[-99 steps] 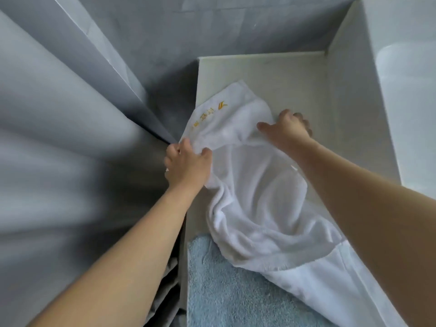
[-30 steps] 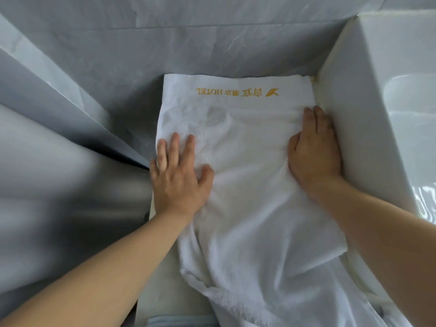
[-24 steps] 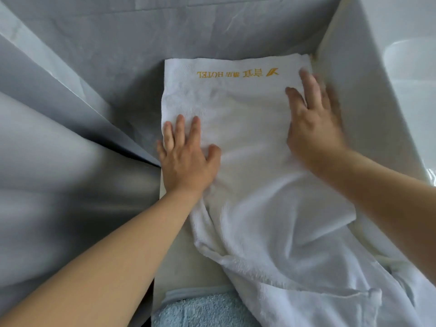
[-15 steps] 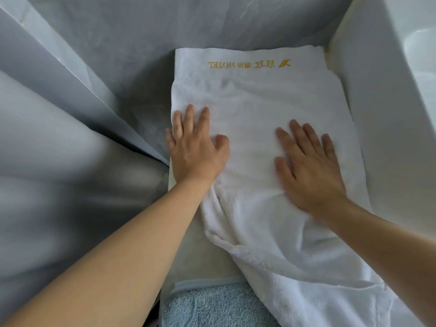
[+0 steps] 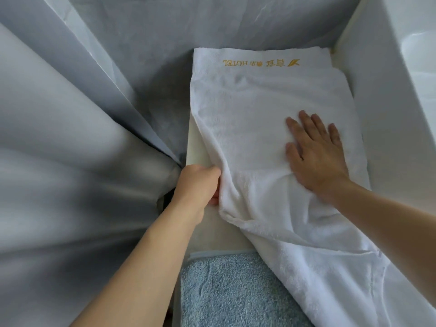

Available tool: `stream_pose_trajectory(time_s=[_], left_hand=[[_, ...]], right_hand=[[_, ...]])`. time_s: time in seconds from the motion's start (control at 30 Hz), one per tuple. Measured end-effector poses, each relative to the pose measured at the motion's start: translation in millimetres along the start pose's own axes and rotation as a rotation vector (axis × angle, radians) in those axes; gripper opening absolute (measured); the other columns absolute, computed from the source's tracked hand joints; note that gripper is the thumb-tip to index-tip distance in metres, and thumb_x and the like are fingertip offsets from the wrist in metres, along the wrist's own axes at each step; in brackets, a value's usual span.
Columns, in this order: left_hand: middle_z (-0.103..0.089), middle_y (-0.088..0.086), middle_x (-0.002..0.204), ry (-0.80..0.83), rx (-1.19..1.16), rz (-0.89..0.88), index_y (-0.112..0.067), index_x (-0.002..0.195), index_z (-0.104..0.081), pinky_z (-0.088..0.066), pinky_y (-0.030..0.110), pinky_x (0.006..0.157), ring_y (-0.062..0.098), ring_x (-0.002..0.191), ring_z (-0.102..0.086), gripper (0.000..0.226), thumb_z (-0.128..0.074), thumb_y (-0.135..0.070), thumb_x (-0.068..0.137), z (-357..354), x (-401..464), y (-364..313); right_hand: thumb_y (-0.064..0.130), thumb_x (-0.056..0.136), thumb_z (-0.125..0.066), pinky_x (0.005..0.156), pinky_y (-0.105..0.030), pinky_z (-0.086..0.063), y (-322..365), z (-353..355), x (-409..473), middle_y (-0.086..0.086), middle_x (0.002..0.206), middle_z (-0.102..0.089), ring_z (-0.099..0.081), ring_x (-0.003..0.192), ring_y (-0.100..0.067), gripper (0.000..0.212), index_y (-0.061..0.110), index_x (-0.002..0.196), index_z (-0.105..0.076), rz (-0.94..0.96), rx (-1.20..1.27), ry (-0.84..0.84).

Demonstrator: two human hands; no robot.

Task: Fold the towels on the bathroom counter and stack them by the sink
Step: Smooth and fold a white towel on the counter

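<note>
A white towel (image 5: 254, 109) with gold HOTEL lettering lies spread along the white counter (image 5: 195, 142), its far end flat against the back wall. My right hand (image 5: 316, 152) presses flat on its right half, fingers straight. My left hand (image 5: 198, 185) grips the towel's left edge, fingers curled under the fabric where it bunches. The towel's near end runs crumpled toward the lower right. A light blue towel (image 5: 236, 291) lies on the counter close to me, partly under the white one.
The tall white side of the sink basin (image 5: 377, 90) walls off the counter on the right. Grey marble walls (image 5: 118, 55) close in the back and left. The counter strip is narrow, with a dark gap at its left edge.
My left hand slid back from lying flat on the towel and now grips its left edge. My right hand stays flat on the towel's right half.
</note>
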State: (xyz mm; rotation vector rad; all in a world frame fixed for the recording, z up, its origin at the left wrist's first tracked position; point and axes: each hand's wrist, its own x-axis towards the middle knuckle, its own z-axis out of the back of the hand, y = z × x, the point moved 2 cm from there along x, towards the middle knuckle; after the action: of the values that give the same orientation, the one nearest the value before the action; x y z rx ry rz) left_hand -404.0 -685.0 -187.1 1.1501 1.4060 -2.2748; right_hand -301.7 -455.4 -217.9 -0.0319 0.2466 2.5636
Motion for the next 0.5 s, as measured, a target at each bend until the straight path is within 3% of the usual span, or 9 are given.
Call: stream_pose_trajectory(time_s=[0.07, 0.13, 0.2, 0.3, 0.37, 0.4, 0.5], left_hand=[[-0.074, 0.012, 0.073, 0.029, -0.057, 0.033, -0.002, 0.083, -0.067, -0.058, 0.034, 0.054, 0.024, 0.058, -0.070, 0.021, -0.050, -0.014, 0.087, -2.4, -4.6, -3.4], [-0.072, 0.010, 0.070, -0.007, 0.048, 0.000, -0.002, 0.085, -0.066, -0.051, 0.029, 0.051, 0.024, 0.054, -0.064, 0.030, -0.053, -0.028, 0.087, -6.0, -5.6, -7.9], [-0.062, 0.007, 0.068, -0.025, 0.111, -0.007, -0.006, 0.082, -0.062, -0.040, 0.027, 0.050, 0.021, 0.053, -0.052, 0.031, -0.055, -0.036, 0.085, -11.8, -7.3, -8.8], [-0.043, 0.003, 0.060, -0.029, 0.006, -0.106, -0.012, 0.070, -0.049, -0.030, 0.029, 0.053, 0.017, 0.053, -0.040, 0.027, -0.052, -0.030, 0.089, -24.3, -13.7, -10.9], [-0.036, -0.006, 0.055, -0.166, -0.006, -0.201, -0.016, 0.066, -0.039, -0.027, 0.027, 0.051, 0.011, 0.050, -0.036, 0.033, -0.047, -0.028, 0.095, -23.3, -16.4, -12.5], [-0.041, -0.006, 0.060, -0.266, 0.035, -0.233, -0.014, 0.072, -0.043, -0.029, 0.030, 0.052, 0.013, 0.056, -0.041, 0.030, -0.043, -0.029, 0.098, -18.0, -16.1, -11.3], [-0.053, 0.005, 0.081, -0.507, 0.470, -0.324, -0.013, 0.091, -0.043, -0.030, 0.037, 0.063, 0.034, 0.080, -0.051, 0.026, -0.035, -0.034, 0.104, 5.9, -13.6, 8.9]], right_hand=[[0.046, 0.092, -0.019, 0.121, -0.042, 0.001, -0.6, 0.2, -0.6, 0.003, 0.163, -0.010, -0.005, 0.150, -0.016, 0.062, 0.034, 0.153, -0.017, -0.003, 0.000, -0.003], [0.045, 0.092, -0.019, 0.121, -0.042, 0.001, -1.4, 0.1, -0.6, 0.003, 0.163, -0.010, -0.006, 0.150, -0.016, 0.062, 0.034, 0.153, -0.018, -0.003, 0.004, -0.005], [0.044, 0.092, -0.019, 0.121, -0.042, 0.001, -0.4, -0.1, 0.0, 0.003, 0.163, -0.010, -0.006, 0.150, -0.016, 0.062, 0.034, 0.153, -0.018, 0.002, 0.011, -0.006], [0.042, 0.092, -0.019, 0.121, -0.042, 0.000, -0.2, 0.3, 0.9, 0.003, 0.163, -0.012, -0.007, 0.150, -0.017, 0.062, 0.033, 0.153, -0.020, 0.008, 0.020, -0.017], [0.041, 0.091, -0.020, 0.121, -0.042, -0.001, -0.9, 0.8, 1.3, 0.002, 0.163, -0.013, -0.008, 0.149, -0.018, 0.062, 0.032, 0.152, -0.022, 0.016, 0.024, -0.023], [0.040, 0.091, -0.020, 0.121, -0.043, -0.001, -1.5, 1.2, 2.1, 0.002, 0.163, -0.014, -0.009, 0.149, -0.018, 0.062, 0.031, 0.152, -0.022, 0.021, 0.023, -0.025], [0.039, 0.091, -0.020, 0.121, -0.043, -0.001, -4.0, 2.5, 5.8, 0.002, 0.163, -0.013, -0.008, 0.149, -0.017, 0.062, 0.031, 0.152, -0.022, 0.026, 0.021, -0.025]])
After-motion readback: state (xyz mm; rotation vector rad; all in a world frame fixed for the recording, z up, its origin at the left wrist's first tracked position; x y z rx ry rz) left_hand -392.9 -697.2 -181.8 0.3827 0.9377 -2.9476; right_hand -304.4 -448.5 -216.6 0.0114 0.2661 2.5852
